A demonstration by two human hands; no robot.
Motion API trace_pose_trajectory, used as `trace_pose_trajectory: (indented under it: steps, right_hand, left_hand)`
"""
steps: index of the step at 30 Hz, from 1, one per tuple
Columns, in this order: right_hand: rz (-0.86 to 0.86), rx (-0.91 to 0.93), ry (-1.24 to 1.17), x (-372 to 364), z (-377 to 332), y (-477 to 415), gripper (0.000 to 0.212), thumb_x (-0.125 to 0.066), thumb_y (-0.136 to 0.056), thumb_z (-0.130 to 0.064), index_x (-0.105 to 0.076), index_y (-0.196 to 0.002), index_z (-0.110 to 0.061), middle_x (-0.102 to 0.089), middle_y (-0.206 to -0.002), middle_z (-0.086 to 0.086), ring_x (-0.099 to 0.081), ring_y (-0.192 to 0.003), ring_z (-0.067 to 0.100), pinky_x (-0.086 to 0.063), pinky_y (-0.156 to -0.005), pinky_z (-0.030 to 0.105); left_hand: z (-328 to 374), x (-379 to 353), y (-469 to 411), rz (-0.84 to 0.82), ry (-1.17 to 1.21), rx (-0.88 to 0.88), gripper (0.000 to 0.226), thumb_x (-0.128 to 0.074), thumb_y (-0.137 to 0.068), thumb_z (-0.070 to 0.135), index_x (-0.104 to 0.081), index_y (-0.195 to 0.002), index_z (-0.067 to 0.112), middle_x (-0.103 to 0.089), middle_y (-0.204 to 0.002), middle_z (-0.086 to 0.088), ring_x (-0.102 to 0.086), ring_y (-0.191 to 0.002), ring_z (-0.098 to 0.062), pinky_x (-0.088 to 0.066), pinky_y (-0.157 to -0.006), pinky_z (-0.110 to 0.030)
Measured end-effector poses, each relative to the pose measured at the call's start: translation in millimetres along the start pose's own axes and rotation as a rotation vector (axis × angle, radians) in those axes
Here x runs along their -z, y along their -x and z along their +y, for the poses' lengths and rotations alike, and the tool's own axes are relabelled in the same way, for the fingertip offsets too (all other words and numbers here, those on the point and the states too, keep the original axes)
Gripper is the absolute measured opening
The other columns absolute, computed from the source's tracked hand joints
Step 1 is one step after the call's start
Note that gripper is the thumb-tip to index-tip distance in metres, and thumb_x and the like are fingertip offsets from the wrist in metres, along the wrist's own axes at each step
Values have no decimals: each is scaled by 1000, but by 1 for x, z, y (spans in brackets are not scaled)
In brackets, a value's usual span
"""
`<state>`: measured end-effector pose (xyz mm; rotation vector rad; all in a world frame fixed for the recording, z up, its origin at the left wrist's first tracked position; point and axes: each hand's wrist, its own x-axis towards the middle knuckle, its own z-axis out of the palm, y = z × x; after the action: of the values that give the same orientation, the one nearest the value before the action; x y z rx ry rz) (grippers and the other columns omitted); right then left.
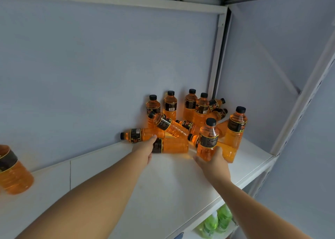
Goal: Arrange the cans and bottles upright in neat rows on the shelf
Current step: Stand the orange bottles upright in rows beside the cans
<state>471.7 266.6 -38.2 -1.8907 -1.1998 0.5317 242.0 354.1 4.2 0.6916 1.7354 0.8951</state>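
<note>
Our right hand (214,163) wraps upright orange bottle (207,139) near shelf (163,184) front; left hand (144,149) touches lying bottle (139,135), can't tell grip. We yank that one, bottle pile (170,126) leaning on it likely rolls off edge.

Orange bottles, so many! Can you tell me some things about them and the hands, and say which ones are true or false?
1. The right hand holds an upright orange bottle. True.
2. The bottle caps are red. False: the caps are black.
3. The left hand grips a lying bottle. True.
4. Every bottle stands upright. False: several lie on their sides.
</note>
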Motion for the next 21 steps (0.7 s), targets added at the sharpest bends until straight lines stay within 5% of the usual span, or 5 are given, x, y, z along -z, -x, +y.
trace_pose_trajectory:
  steps: [4,9,13,16,21]
  right_hand:
    - [9,-6,31,-2,-1,-3,67,-71,-80,-61,-38,-129,-30,-58,-108,-7,-62,-96,24,-58,-76,43]
    - [3,-10,29,-1,0,-5,64,-71,-81,-61,-38,-128,-32,-58,-108,-8,-61,-93,21,-56,-70,38]
    - [-11,-1,23,1,-1,-5,64,-71,-79,-63,-39,-126,-33,-56,-104,-10,-59,-86,17,-50,-63,32]
    - [-25,10,5,2,0,-3,68,-71,-78,-64,-40,-129,-33,-57,-106,-11,-59,-86,17,-47,-62,30]
    - [-50,15,-55,1,-3,3,67,-75,-78,-57,-42,-131,-32,-63,-110,-7,-64,-86,17,-53,-63,30]
  left_hand:
    - [5,-2,-8,-46,-17,17,56,-82,-79,53,-58,-105,9,-49,-75,-2,-38,-54,-10,-32,-43,-21]
    - [8,-1,-13,-93,45,90,56,-86,-78,47,-63,-110,8,-48,-77,0,-33,-52,-7,-31,-35,-17]
    - [2,-5,-11,-69,119,24,63,-89,-74,46,-56,-116,12,-57,-97,-2,-54,-80,-15,-55,-66,-28]
    - [-6,-12,-7,-1,34,-194,65,-85,-76,51,-55,-119,12,-65,-104,-4,-64,-97,-25,-56,-93,-42]
    - [-10,-13,14,-89,33,-408,65,-85,-76,44,-56,-127,15,-69,-117,-4,-67,-108,-26,-55,-98,-49]
